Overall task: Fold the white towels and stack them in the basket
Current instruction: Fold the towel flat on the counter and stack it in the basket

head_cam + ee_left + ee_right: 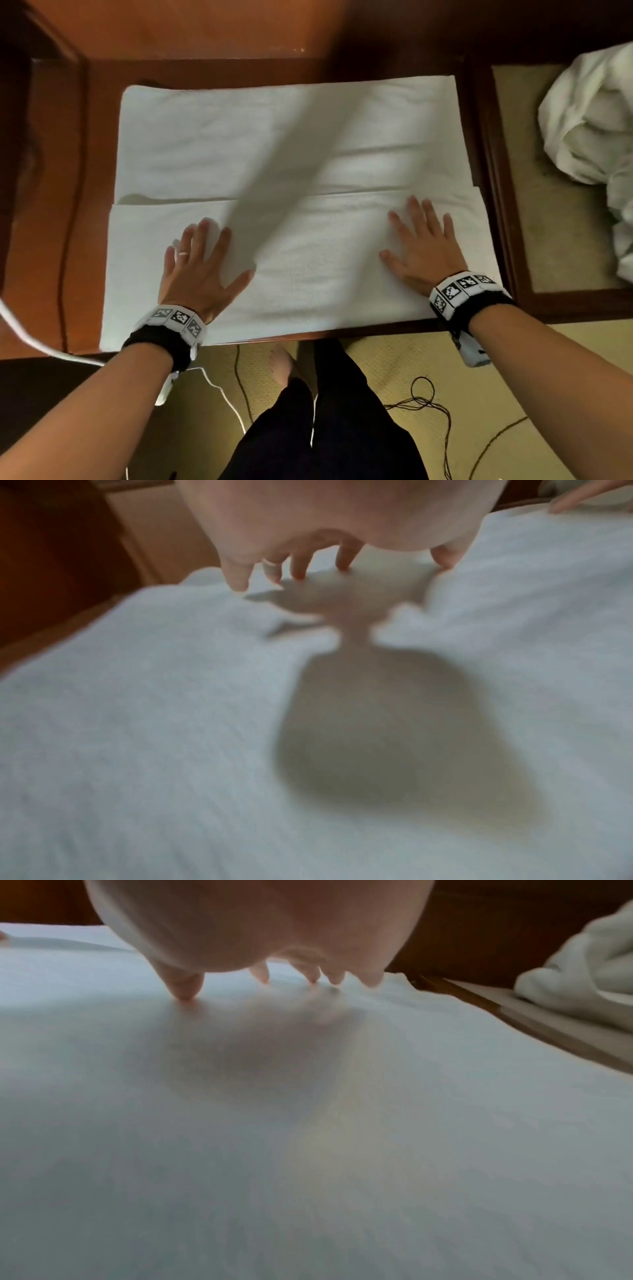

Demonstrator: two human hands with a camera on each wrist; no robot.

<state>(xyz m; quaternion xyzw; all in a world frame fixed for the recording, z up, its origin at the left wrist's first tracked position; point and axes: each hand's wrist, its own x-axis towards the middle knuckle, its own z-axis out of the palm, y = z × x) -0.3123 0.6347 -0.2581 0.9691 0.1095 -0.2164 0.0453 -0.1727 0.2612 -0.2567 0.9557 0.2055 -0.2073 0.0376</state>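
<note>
Towel point(294, 178) lies spread across the wooden counter point(51, 205), white, its near third folded over the rest so the flap edge runs across the middle.

Left hand point(197, 263): flat on the left part of the flap, fingers spread and straight, gripping nothing. The left wrist view shows the fingertips point(240, 584) touching the cloth, palm slightly raised.

Right hand point(423, 245): same posture on the right part of the flap, fingers splayed, pressing, not clamped on anything.

Further right, a crumpled white pile point(592, 137), probably more towels, sits on a tan surface beside the counter. No basket in view.

Handling, as a judgement: soft, limp cloth, light, no stiffness of its own; it will sag and crease wherever unsupported. Not fragile, and not slippery under the palms, though it may slide on the polished wood. Best taken by pinching the two corners of one short end, through both layers together, so the fold does not come apart when carried across.
</note>
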